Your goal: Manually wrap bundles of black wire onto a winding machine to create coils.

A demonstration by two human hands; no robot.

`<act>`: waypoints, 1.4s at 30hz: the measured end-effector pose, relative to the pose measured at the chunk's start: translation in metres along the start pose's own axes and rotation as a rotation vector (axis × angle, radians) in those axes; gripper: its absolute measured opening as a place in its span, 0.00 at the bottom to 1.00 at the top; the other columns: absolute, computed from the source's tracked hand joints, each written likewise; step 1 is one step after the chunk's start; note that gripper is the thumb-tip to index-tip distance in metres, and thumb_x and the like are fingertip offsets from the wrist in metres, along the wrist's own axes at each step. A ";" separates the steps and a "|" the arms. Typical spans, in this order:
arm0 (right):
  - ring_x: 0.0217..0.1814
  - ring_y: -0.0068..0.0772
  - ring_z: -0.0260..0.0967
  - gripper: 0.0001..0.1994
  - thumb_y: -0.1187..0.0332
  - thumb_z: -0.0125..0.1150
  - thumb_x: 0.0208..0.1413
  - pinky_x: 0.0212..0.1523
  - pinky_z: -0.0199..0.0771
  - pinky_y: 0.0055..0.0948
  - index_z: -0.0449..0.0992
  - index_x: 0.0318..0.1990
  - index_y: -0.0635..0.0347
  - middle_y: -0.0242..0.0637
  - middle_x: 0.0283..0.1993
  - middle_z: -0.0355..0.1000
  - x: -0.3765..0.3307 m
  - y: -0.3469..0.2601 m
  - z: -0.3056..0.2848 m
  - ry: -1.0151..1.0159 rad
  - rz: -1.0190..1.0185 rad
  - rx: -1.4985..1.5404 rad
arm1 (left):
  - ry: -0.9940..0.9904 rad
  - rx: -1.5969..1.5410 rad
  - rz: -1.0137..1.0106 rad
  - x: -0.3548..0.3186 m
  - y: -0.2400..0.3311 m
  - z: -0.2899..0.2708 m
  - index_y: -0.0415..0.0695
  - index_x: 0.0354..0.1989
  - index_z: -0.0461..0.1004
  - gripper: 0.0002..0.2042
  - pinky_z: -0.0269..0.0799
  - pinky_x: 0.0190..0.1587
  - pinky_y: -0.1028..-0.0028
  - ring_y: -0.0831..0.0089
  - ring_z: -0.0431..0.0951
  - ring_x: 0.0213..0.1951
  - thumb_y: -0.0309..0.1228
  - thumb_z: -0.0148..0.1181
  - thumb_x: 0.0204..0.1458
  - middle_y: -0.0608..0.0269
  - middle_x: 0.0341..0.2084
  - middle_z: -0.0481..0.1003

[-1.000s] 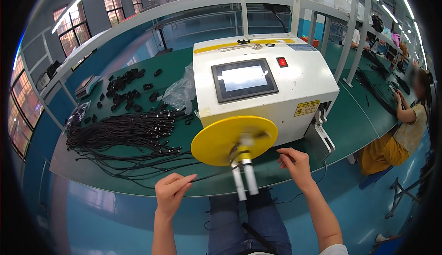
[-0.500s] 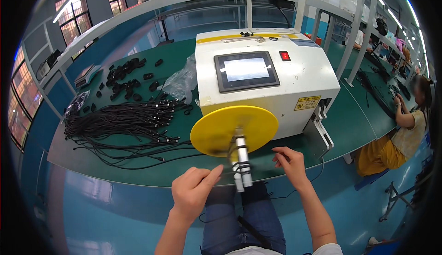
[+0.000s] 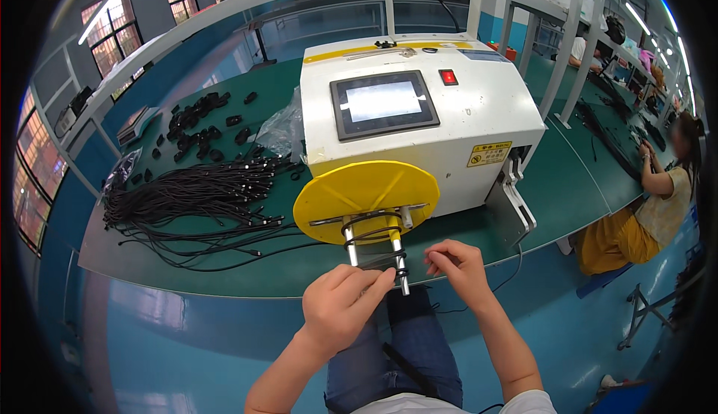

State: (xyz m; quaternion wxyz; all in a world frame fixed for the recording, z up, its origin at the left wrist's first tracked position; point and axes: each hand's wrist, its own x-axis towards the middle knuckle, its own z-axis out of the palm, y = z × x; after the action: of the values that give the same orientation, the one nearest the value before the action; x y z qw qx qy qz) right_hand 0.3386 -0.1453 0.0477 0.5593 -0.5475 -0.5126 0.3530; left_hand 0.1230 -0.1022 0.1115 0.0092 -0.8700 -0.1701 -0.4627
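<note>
A white winding machine (image 3: 449, 178) carries a yellow disc (image 3: 336, 193) with metal rods (image 3: 397, 253) sticking out toward me. Black cable (image 3: 372, 216) is looped around the rods, with more turns near the tip of the right one. My left hand (image 3: 340, 302) is in front of the rods, thumb and fingers closed, their tips at the cable by the right rod's end. Just right of that rod, apart from it, my right hand (image 3: 458, 266) is curled with thumb and fingertips together. Whatever may be between its fingertips is too small to make out.
A bundle of black cables (image 3: 187, 197) lies on the green table (image 3: 217, 283) at left, with small black parts (image 3: 198, 118) and a clear plastic bag (image 3: 283, 133) behind. The machine has a lit screen (image 3: 384, 101) and a metal bracket (image 3: 514, 208). A person (image 3: 658, 197) sits far right.
The disc and rods, blurred before, now look sharp and stand at a different angle. My left hand has moved right to the cable on the rod; my right hand has shifted slightly left.
</note>
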 end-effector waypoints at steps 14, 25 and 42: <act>0.35 0.29 0.73 0.08 0.80 0.57 0.50 0.35 0.79 0.32 0.63 0.32 0.61 0.36 0.33 0.68 -0.006 -0.052 0.043 -0.124 0.328 0.670 | 0.033 -0.166 -0.435 -0.018 0.002 -0.010 0.42 0.35 0.78 0.12 0.66 0.35 0.74 0.69 0.69 0.34 0.21 0.65 0.39 0.63 0.30 0.70; 0.34 0.29 0.74 0.09 0.79 0.59 0.49 0.34 0.78 0.31 0.63 0.31 0.59 0.35 0.32 0.69 -0.003 -0.057 0.040 -0.152 0.343 0.638 | 0.052 -0.220 -0.544 -0.010 0.007 -0.029 0.35 0.56 0.63 0.31 0.66 0.53 0.67 0.61 0.71 0.47 0.25 0.66 0.39 0.53 0.44 0.70; 0.26 0.17 0.64 0.11 0.80 0.63 0.44 0.28 0.64 0.17 0.65 0.30 0.58 0.30 0.29 0.67 -0.005 -0.063 0.043 -0.096 0.342 0.614 | -0.320 0.322 -0.217 -0.005 0.016 0.013 0.32 0.55 0.63 0.26 0.55 0.60 0.56 0.53 0.61 0.60 0.29 0.57 0.47 0.44 0.56 0.62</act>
State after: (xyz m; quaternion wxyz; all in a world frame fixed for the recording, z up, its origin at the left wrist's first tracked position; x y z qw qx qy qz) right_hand 0.2860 -0.1487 0.1030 0.6061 -0.4144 -0.3091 0.6045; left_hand 0.1354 -0.1165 0.1023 0.0711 -0.8960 -0.3334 -0.2845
